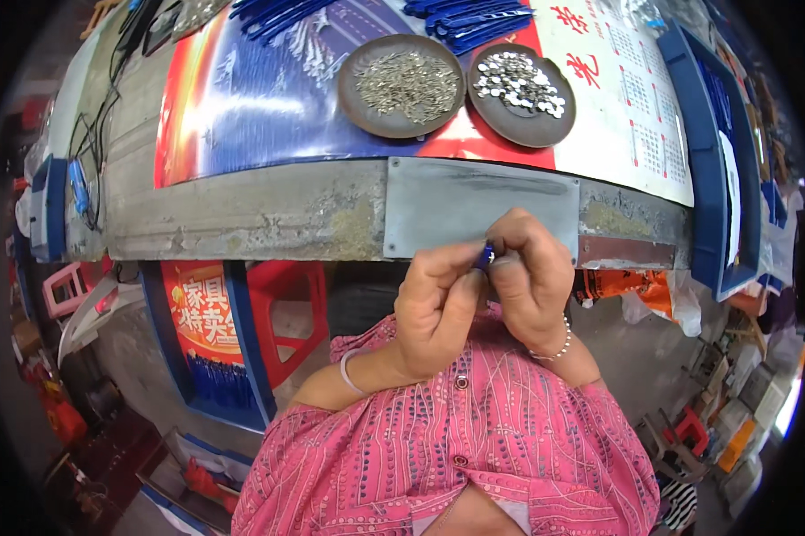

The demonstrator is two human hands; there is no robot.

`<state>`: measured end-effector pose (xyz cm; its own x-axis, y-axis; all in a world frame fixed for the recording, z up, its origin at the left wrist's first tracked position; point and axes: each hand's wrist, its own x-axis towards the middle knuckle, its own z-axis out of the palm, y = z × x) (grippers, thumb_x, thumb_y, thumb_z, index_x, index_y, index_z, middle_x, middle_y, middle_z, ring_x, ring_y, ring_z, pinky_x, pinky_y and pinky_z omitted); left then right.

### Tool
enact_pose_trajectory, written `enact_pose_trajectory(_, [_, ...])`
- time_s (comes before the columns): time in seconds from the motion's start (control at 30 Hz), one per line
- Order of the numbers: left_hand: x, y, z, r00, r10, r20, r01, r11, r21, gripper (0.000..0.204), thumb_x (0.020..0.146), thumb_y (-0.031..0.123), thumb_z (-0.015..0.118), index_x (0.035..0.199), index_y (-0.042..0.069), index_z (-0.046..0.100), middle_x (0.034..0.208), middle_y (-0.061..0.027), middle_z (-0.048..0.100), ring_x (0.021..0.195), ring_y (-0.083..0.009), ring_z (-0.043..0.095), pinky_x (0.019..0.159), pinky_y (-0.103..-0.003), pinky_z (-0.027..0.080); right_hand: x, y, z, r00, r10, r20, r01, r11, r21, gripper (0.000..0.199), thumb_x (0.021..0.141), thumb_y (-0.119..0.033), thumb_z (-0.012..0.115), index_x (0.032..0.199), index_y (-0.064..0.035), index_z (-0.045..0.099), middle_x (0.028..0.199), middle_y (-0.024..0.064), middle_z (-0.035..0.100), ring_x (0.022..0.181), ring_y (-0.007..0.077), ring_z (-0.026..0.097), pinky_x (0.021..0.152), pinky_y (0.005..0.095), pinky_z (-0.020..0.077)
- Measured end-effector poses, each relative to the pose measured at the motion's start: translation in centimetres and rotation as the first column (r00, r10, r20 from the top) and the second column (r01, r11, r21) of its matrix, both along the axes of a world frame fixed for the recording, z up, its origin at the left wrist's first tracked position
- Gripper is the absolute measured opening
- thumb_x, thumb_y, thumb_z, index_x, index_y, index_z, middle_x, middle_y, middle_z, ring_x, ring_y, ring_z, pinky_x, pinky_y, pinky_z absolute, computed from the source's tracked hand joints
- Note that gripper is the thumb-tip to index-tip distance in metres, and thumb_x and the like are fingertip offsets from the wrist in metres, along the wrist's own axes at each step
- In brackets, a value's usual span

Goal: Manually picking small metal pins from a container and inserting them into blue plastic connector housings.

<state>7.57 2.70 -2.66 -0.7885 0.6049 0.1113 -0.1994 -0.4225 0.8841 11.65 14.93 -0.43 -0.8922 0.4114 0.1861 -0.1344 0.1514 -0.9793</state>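
Close above my lap, just past the table's front edge, both hands meet at a small dark blue piece (486,257) with a white mark. The fingertips of my left hand (434,304) pinch it from one side. My right hand (535,286) pinches it from the other, thumb and fingers pressed together. Most of the piece is hidden by the fingers. Beyond the hands, a brown round plate (402,131) holds many thin brass-coloured metal pieces (409,87). Touching it on the right is a second brown plate (535,138) with small white and dark pieces (517,82).
A grey metal sheet (483,201) is fixed at the table's front edge. Bundles of slim blue pieces (469,22) lie at the back on a printed poster (242,116). Blue trays stand at the right (699,161) and below left (175,357). A red stool (309,313) is under the table.
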Motion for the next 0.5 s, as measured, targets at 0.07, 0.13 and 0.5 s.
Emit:
enact_pose_trajectory(0.07, [-0.1, -0.2, 0.3, 0.979, 0.048, -0.197, -0.066, 0.994, -0.086, 0.026, 0.093, -0.001, 0.044, 0.119, -0.003, 0.044, 0.098, -0.0094, 0.061, 0.082, -0.008, 0.057, 0.072, -0.022, 0.047, -1.0, -0.7, -0.7, 0.956, -0.133, -0.261, 0.252, 0.829, 0.499, 0.02, 0.085, -0.014, 0.06, 0.078, 0.0002, 0.049, 0.067, 0.0088, 0.05, 0.049, 0.0206, 0.046, 0.045, 0.0303, 0.0375])
enact_pose_trajectory(0.13, [-0.1, -0.7, -0.1, 0.969, 0.083, -0.231, -0.101, 0.993, -0.068, 0.026, 0.093, -0.001, 0.044, 0.119, -0.004, 0.045, 0.105, -0.0124, 0.062, 0.09, -0.0089, 0.058, 0.079, -0.022, 0.047, -1.0, -1.3, -1.5, 0.946, -0.124, -0.301, 0.269, 0.818, 0.508, 0.02, 0.08, -0.011, 0.064, 0.077, 0.0001, 0.048, 0.063, 0.0095, 0.048, 0.047, 0.0244, 0.044, 0.043, 0.033, 0.0361])
enact_pose_trajectory(0.5, [0.0, -2.0, 0.2, 0.957, 0.184, -0.226, -0.196, 0.98, -0.03, 0.021, 0.092, -0.003, 0.047, 0.113, -0.003, 0.05, 0.089, -0.0082, 0.062, 0.079, -0.0069, 0.057, 0.068, -0.02, 0.047, -0.1, -3.1, -0.8, 0.971, -0.114, -0.212, 0.188, 0.91, 0.37, 0.011, 0.083, -0.006, 0.059, 0.089, -0.0009, 0.051, 0.076, 0.0069, 0.055, 0.069, 0.0188, 0.051, 0.09, 0.0426, 0.038])
